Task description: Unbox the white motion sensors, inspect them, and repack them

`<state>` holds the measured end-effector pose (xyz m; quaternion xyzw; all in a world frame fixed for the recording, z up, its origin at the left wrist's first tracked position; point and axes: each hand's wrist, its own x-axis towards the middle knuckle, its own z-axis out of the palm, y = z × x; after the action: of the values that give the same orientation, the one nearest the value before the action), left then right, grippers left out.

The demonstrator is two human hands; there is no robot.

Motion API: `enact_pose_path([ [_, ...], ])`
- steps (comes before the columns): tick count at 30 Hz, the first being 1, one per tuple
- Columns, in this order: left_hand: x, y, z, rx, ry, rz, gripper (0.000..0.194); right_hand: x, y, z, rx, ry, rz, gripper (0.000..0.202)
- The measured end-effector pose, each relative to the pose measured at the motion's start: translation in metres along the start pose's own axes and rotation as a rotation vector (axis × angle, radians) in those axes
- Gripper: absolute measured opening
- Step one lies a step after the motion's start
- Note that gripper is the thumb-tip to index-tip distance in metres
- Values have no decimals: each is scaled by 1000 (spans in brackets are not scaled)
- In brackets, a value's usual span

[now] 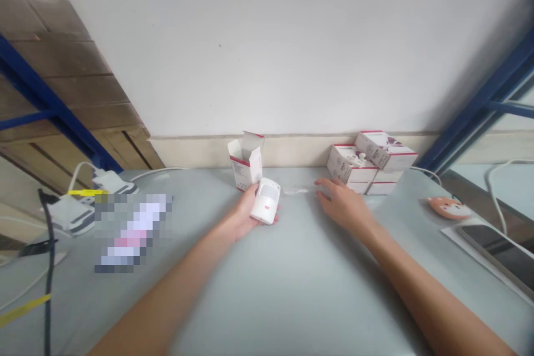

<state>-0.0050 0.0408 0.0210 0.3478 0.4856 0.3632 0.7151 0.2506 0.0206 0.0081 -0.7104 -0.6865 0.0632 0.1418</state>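
Note:
A white motion sensor with a small red logo rests in my left hand, the fingers wrapped around its sides. Just behind it stands an open white-and-red carton, its flaps raised. My right hand is over the table with fingers apart and nothing visible in them. Near its fingertips lies a flat clear plastic bag. Beyond this hand are several stacked white-and-red boxes. A small white part sits on top of one of them.
Power strips with plugs and cables are at the left, near a pixelated object. On the right lie an orange animal-faced item and a dark phone. A wall bounds the table's back; blue frames flank it.

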Motion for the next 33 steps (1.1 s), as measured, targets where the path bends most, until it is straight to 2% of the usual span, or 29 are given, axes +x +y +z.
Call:
enact_pose_path([
  [7,0,2,-1,30,-53,-64,37,5,7,5,102,45,25,52],
  [11,-1,3,-1,20,-60,-71,36,6,9,6,103,23,20,47],
  [15,-1,4,-3,-4,-83,-70,35,6,7,5,81,51,47,42],
  [22,5,1,-5,-103,-114,-87,28,4,2,0,147,93,153,40],
  [29,3,3,-2,-182,-114,-105,24,6,3,-3,275,133,132,38],
  [33,3,3,-1,-201,-109,-119,24,9,10,-5,291,199,108,37],
])
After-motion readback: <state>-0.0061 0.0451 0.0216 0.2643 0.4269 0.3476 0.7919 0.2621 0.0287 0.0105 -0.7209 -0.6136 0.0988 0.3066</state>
